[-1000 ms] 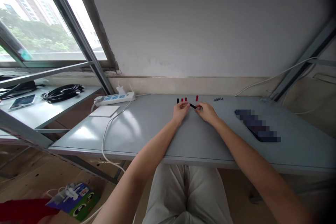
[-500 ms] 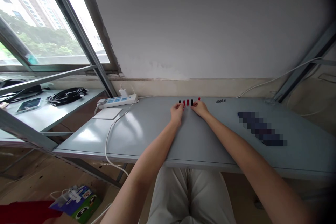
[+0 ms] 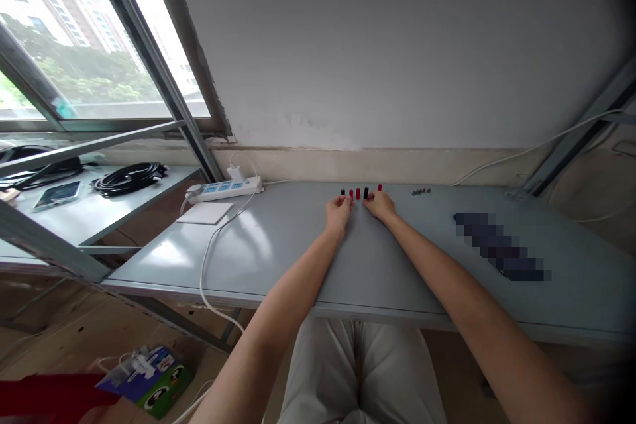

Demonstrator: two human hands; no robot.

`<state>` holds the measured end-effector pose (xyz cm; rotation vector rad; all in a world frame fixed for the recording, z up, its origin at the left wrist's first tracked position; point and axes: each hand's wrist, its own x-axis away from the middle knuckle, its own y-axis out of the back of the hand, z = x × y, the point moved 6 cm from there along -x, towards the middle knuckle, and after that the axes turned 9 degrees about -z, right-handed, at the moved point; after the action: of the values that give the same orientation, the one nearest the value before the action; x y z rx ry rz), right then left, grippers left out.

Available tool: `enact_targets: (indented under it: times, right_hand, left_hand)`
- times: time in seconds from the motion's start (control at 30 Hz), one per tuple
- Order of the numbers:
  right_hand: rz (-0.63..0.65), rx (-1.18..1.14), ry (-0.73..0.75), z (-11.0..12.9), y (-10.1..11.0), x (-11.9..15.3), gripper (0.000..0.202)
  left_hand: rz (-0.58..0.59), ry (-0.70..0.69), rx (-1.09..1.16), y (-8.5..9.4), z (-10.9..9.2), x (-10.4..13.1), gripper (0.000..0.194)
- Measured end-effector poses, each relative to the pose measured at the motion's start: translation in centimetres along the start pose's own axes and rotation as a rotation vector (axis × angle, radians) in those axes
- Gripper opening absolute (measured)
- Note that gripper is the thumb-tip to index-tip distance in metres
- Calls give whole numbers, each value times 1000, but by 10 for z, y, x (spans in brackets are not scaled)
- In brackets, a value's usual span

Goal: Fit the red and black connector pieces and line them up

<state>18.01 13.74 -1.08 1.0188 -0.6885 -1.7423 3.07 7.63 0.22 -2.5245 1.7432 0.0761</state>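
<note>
1. The left hand (image 3: pixel 338 212) lies on the grey desk (image 3: pixel 278 245), far out near the wall, its fingertips at a short row of small upright pegs.
2. The row reads, from the left: a black peg (image 3: pixel 342 193), two red pegs (image 3: pixel 354 194), then another black peg (image 3: pixel 366 193).
3. The right hand (image 3: pixel 381 205) rests just beside the left one, its fingers touching or nearly touching the second black peg.
4. A single red peg (image 3: pixel 379 187) stands a little apart, behind the right hand.
5. The pegs are too small to tell whether either hand's grip is clenched on one or released; I cannot tell.
6. Further right on the desk lies a small cluster of dark screws (image 3: pixel 420 192), well apart from both hands.
7. A blurred dark object (image 3: pixel 501 255) lies on the right part of the desk.
8. On the left stand a white power strip (image 3: pixel 223 189) with its cable and a flat white pad (image 3: pixel 205 212).
9. A side shelf (image 3: pixel 74 212) by the window carries coiled black cables (image 3: pixel 126 177) and a phone (image 3: pixel 57 193).
</note>
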Motion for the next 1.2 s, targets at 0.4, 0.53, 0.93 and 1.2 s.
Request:
enact_targets:
  times: [0.4, 0.53, 0.93, 1.2]
  right_hand:
    - [-68, 132, -109, -58, 44, -21, 17]
    - [-60, 98, -175, -68, 38, -29, 36]
    - [17, 79, -227, -47, 9, -37, 34]
    - [-67, 66, -134, -38, 15, -28, 24]
  left_hand:
    - [189, -572, -576, -24, 0, 17, 15]
    - [183, -572, -593, -23, 0, 15, 16]
    - [189, -594, -591, -23, -2, 16, 16]
    - [205, -580, -585, -24, -2, 15, 17]
